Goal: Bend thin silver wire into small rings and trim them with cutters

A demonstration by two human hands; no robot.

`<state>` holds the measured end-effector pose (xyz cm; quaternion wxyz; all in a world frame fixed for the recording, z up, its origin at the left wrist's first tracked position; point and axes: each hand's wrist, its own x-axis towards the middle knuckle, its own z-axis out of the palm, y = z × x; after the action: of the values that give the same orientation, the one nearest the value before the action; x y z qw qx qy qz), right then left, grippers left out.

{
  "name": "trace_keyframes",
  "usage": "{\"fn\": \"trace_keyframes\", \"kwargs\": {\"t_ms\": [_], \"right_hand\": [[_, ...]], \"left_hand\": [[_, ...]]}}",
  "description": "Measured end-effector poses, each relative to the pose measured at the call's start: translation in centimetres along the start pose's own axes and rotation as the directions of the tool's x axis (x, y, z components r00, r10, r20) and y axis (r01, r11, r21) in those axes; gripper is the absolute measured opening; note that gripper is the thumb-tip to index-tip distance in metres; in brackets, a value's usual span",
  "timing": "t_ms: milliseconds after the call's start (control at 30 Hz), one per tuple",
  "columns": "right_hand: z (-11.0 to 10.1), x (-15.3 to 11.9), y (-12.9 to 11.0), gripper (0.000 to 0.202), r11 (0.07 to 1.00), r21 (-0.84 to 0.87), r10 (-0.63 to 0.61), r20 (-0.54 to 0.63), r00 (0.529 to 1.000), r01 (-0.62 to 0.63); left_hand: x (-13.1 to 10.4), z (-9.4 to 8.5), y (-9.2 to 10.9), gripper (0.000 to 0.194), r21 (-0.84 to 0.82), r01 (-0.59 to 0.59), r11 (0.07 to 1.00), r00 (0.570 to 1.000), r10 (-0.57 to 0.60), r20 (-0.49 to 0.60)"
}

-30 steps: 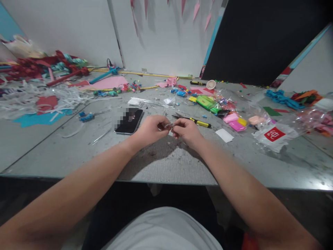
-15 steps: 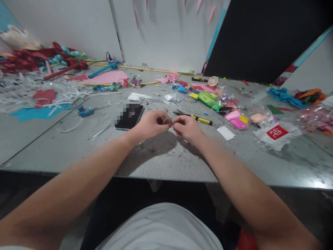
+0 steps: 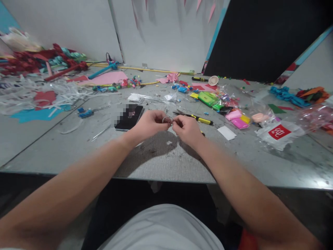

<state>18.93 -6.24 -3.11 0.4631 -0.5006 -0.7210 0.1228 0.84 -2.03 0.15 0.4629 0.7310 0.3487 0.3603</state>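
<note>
My left hand (image 3: 153, 121) is closed in a pinch on a small loop of thin, silvery wire (image 3: 166, 119) above the table. Fingertip to fingertip with it, my right hand (image 3: 187, 128) pinches at the loop's right side; the exact spot it grips is hidden by the fingers. Just behind my right hand lie pliers with yellow and black handles (image 3: 201, 119), jaws pointing left. To the left of my left hand rests a dark phone (image 3: 129, 117), partly pixelated. A white scrap (image 3: 169, 142) lies below the hands.
Colourful clay packets (image 3: 208, 99), a white card (image 3: 226, 132) and a clear bag with a red label (image 3: 279, 132) are on the right. Thin wires (image 3: 101, 133), a blue-wrapped piece (image 3: 85, 112) and white strips (image 3: 23, 92) lie left. A utility knife (image 3: 199, 79) sits at the back.
Both hands stay nearly in place with small finger shifts; the right hand has turned slightly. A white scrap now shows on the table beneath them.
</note>
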Motion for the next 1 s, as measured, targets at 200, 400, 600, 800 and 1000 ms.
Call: {"fn": "trace_keyframes", "kwargs": {"t_ms": [200,400,600,800,1000], "right_hand": [[0.0,0.0,0.2,0.015,0.965,-0.233,-0.109,0.06,0.992,0.12],[0.4,0.0,0.0,0.019,0.932,-0.344,-0.077,0.107,0.991,0.11],[0.9,0.0,0.0,0.015,0.94,-0.333,-0.046,0.111,0.993,0.081],[0.3,-0.2,-0.6,0.01,0.953,-0.297,-0.013,0.145,0.989,0.056],[0.2,-0.4,-1.0,0.009,0.947,-0.32,0.005,0.114,0.993,0.032]], "left_hand": [[-0.3,0.1,0.5,0.02,-0.032,0.081,0.996,0.997,-0.081,-0.008],[-0.3,0.0,0.5,0.018,-0.032,0.095,0.995,0.995,-0.096,-0.031],[0.0,-0.1,0.3,0.007,0.193,-0.048,0.98,0.999,0.047,0.01],[-0.1,0.1,0.1,0.009,0.369,-0.123,0.921,0.991,0.133,-0.001],[-0.2,0.4,-0.1,0.007,0.375,-0.137,0.917,0.99,0.141,0.017]]}}
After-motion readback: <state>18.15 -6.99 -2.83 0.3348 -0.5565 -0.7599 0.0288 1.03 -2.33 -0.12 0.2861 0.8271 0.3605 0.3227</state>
